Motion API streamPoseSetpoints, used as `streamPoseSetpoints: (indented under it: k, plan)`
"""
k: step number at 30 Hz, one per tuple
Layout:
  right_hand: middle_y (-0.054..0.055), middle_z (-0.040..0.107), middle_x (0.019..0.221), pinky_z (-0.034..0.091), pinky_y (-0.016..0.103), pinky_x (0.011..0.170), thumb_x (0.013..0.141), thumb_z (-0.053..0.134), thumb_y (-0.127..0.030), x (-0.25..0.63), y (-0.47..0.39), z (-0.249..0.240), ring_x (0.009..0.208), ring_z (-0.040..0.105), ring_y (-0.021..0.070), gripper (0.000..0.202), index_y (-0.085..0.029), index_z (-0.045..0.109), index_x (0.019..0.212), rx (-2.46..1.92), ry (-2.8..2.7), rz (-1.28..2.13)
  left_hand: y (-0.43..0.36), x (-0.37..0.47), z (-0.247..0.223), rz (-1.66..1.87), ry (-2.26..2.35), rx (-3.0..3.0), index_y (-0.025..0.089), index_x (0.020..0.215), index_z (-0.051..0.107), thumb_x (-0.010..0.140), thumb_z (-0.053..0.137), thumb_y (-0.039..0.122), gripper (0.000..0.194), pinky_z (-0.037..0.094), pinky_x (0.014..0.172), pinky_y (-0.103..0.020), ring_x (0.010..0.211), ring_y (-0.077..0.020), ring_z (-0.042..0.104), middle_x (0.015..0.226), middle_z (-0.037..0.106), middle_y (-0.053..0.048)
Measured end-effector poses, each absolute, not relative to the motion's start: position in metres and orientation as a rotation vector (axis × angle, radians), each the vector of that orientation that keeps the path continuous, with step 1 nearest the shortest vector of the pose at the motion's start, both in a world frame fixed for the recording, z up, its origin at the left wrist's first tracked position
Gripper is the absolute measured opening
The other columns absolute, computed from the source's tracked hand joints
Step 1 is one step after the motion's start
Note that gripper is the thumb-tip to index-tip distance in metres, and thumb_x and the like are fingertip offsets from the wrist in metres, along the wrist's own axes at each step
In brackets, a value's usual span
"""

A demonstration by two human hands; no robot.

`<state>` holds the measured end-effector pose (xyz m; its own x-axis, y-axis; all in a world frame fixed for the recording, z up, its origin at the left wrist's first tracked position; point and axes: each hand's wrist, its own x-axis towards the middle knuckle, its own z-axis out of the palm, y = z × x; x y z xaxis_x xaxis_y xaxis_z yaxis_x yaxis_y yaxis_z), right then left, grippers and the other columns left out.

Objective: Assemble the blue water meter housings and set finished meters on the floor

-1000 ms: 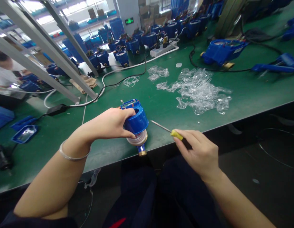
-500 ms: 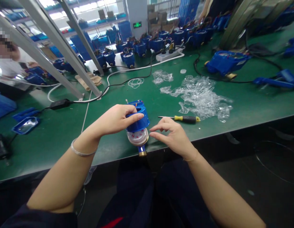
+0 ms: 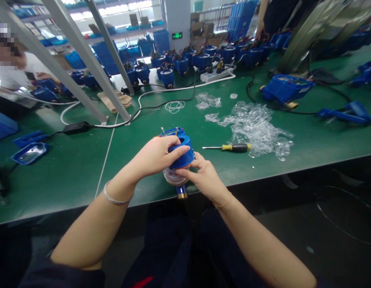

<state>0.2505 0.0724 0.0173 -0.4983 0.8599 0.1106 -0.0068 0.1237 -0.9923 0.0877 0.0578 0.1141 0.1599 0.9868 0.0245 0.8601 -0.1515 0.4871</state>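
My left hand (image 3: pixel 159 155) grips a blue plastic housing (image 3: pixel 185 157) from above, its fingers in the round opening and its thumb over the rim. Under the tilted housing shows the clear round face of a water meter (image 3: pixel 171 178) with red marks on it. A blue pipe end with a brass-coloured thread (image 3: pixel 181 193) points from the meter towards the table's front edge. My right hand (image 3: pixel 207 178) is closed on the meter's right side, thumb on the clear face and fingers partly hidden behind the housing. To its right lies a yellow and black screwdriver (image 3: pixel 236 148).
Crumpled clear plastic bags (image 3: pixel 253 126) lie right of centre. A blue unit (image 3: pixel 285 89) stands at the right. Cables and a power strip (image 3: pixel 218 74) cross the back, before several blue housings (image 3: pixel 182 66). Grey metal posts (image 3: pixel 80 60) rise at left, where another person (image 3: pixel 11 76) sits.
My right hand has moved left, from just beside the water meter onto its side, and closed on it. My left hand keeps its grip on the housing.
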Motion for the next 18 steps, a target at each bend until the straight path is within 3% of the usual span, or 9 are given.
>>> streamPoseSetpoints:
  k: [5,7,10,12,18]
  plan:
    - [0.004,0.074,0.086,0.053,0.038,0.082,0.074,0.078,-0.038,0.233,0.059,0.014,0.083,0.067,0.0215,0.022,-0.017,0.073,0.077,-0.887,-1.331,1.728,0.058,0.084,0.107,0.536,1.805,2.155,0.018,0.079,0.059,0.096,0.047,0.045,0.034,0.043,0.071,-0.032,0.073,-0.0185,0.056,0.076,0.062,-0.002]
    - [0.004,0.074,0.082,0.053,0.035,0.078,0.075,0.076,-0.039,0.230,0.057,0.016,0.079,0.067,0.0208,0.024,-0.017,0.072,0.080,-0.911,-1.329,1.698,0.051,0.082,0.102,0.676,1.770,2.199,0.018,0.091,0.061,0.095,0.052,0.043,0.027,0.046,0.087,-0.037,0.091,-0.0219,0.059,0.092,0.066,-0.006]
    - [0.004,0.075,0.081,0.052,0.031,0.074,0.079,0.070,-0.037,0.231,0.058,0.020,0.077,0.066,0.0198,0.021,-0.016,0.072,0.084,-0.945,-1.405,1.570,0.027,0.082,0.087,1.155,1.797,2.077,0.020,0.106,0.058,0.089,0.066,0.038,0.026,0.043,0.105,-0.042,0.117,-0.0233,0.054,0.115,0.062,-0.009]
    - [0.004,0.075,0.084,0.051,0.030,0.073,0.083,0.065,-0.034,0.232,0.059,0.023,0.077,0.066,0.0190,0.020,-0.016,0.073,0.088,-0.969,-1.471,1.480,0.007,0.086,0.073,1.387,1.926,1.862,0.022,0.096,0.059,0.085,0.071,0.035,0.021,0.045,0.105,-0.042,0.118,-0.0225,0.054,0.118,0.059,-0.008]
    - [0.004,0.075,0.081,0.049,0.026,0.065,0.088,0.060,-0.035,0.230,0.052,0.025,0.073,0.066,0.0186,0.023,-0.016,0.072,0.091,-1.009,-1.562,1.363,-0.020,0.101,0.038,1.323,2.050,1.542,0.022,0.086,0.072,0.078,0.078,0.033,0.015,0.048,0.107,-0.049,0.122,-0.0264,0.057,0.128,0.054,-0.008]
